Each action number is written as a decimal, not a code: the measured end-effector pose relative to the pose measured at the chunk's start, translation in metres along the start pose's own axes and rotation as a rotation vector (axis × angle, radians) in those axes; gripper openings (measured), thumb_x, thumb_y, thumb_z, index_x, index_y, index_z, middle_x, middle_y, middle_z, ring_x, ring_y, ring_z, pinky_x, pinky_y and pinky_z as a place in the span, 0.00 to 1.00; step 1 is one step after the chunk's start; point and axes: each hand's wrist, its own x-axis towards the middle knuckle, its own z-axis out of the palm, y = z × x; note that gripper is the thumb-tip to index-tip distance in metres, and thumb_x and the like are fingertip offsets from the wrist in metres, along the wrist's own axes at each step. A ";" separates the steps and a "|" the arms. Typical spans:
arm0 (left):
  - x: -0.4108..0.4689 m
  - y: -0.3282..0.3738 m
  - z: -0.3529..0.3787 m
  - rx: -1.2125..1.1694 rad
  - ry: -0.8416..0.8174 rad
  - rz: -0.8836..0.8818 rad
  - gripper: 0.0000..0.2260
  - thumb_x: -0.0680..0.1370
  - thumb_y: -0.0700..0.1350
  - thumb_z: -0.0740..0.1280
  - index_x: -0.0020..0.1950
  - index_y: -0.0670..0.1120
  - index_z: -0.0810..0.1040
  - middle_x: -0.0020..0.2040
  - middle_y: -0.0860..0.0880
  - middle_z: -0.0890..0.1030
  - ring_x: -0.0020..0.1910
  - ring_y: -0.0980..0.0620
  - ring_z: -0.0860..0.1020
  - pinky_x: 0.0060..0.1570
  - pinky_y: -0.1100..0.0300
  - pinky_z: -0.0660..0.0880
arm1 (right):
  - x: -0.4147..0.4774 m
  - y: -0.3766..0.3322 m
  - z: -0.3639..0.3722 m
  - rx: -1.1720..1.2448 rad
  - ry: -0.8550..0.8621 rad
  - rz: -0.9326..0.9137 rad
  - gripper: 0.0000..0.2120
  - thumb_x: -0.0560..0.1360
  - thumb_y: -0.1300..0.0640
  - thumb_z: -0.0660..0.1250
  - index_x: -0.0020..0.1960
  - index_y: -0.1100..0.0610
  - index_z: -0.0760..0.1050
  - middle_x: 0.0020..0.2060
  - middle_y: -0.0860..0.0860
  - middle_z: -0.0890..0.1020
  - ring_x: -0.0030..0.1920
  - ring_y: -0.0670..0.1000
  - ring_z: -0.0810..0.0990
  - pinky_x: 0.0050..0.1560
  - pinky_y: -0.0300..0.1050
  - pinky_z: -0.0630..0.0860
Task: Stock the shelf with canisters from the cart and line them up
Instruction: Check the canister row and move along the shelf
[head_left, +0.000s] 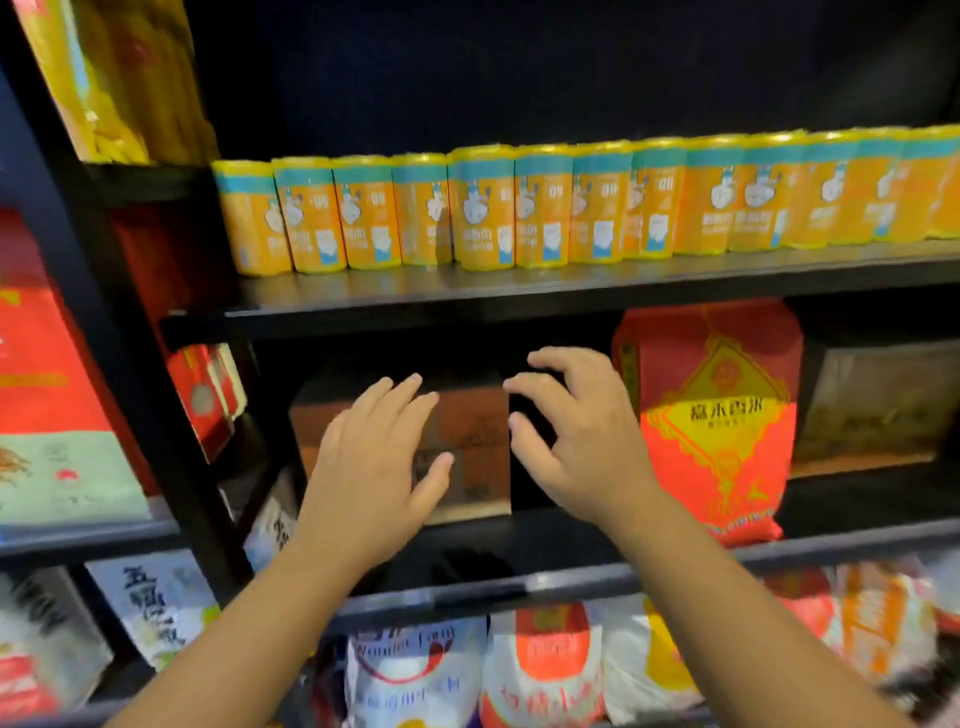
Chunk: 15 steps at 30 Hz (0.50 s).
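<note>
Left hand (371, 478) hovering flat with straight fingers, holding nothing, right hand (587, 441) just beside it spreading loosely curled fingers, likewise empty, orange canisters (483, 208) standing in a row on the shelf (519, 291) above both hands

Two hands, a left hand (374, 467) and a right hand (582, 441). Above them on the shelf (519, 291), thirteen orange canisters (483, 208) counted in one row, the last cut off at the view's edge. Behind the left hand one brown box (472, 441); just right of the right hand one red-and-yellow bag (717, 415).
</note>
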 end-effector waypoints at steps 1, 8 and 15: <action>-0.016 0.000 0.011 -0.006 -0.039 -0.014 0.28 0.78 0.60 0.57 0.73 0.47 0.72 0.75 0.47 0.71 0.74 0.43 0.67 0.67 0.43 0.70 | -0.024 -0.002 0.005 0.005 -0.072 0.039 0.15 0.75 0.52 0.69 0.59 0.57 0.81 0.60 0.57 0.78 0.63 0.59 0.75 0.60 0.55 0.72; -0.119 -0.002 0.079 -0.039 -0.333 -0.176 0.30 0.78 0.62 0.56 0.73 0.45 0.73 0.73 0.45 0.73 0.71 0.41 0.72 0.65 0.43 0.73 | -0.166 -0.003 0.029 0.003 -0.599 0.406 0.24 0.74 0.43 0.62 0.66 0.52 0.76 0.68 0.54 0.74 0.68 0.58 0.72 0.65 0.57 0.73; -0.236 0.004 0.119 -0.081 -0.607 -0.235 0.27 0.75 0.57 0.62 0.68 0.41 0.77 0.66 0.40 0.79 0.63 0.38 0.78 0.55 0.43 0.79 | -0.256 -0.016 0.037 0.075 -0.931 0.450 0.27 0.73 0.43 0.59 0.69 0.50 0.74 0.71 0.54 0.72 0.69 0.58 0.70 0.67 0.56 0.71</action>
